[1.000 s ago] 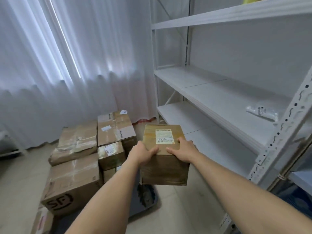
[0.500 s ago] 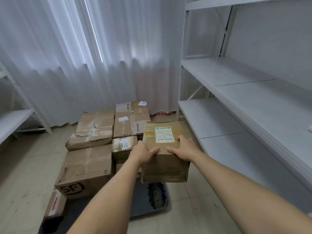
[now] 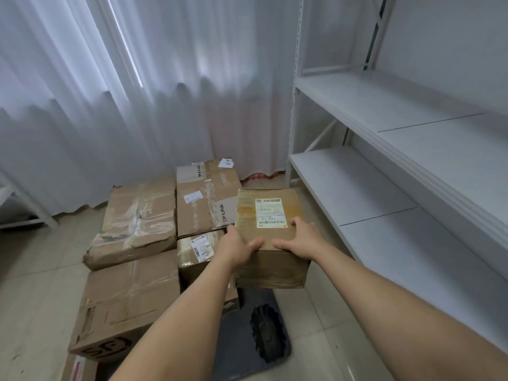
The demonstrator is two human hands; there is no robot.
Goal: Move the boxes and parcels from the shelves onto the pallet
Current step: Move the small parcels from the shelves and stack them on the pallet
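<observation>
A brown cardboard box [image 3: 270, 266] with a white shipping label on top is held in the air in front of me. My left hand [image 3: 237, 247] grips its near left corner, thumb on the top face. My right hand [image 3: 301, 242] grips its near right edge the same way. Below and to the left, a dark grey pallet [image 3: 233, 342] on the floor carries several cardboard boxes, among them a TP-LINK box [image 3: 203, 199] and a large box with an SF logo [image 3: 123, 303]. The white shelves [image 3: 384, 171] stand to the right.
White curtains [image 3: 123, 105] hang behind the pallet. A dark toothed part of the pallet [image 3: 268, 332] shows on its bare near corner. Another white rack [image 3: 16, 204] stands at the far left. The floor is pale tile.
My view has swung left, away from the shelves and toward the pallet. The held box has travelled with my hands and now hangs nearer the stacked boxes.
</observation>
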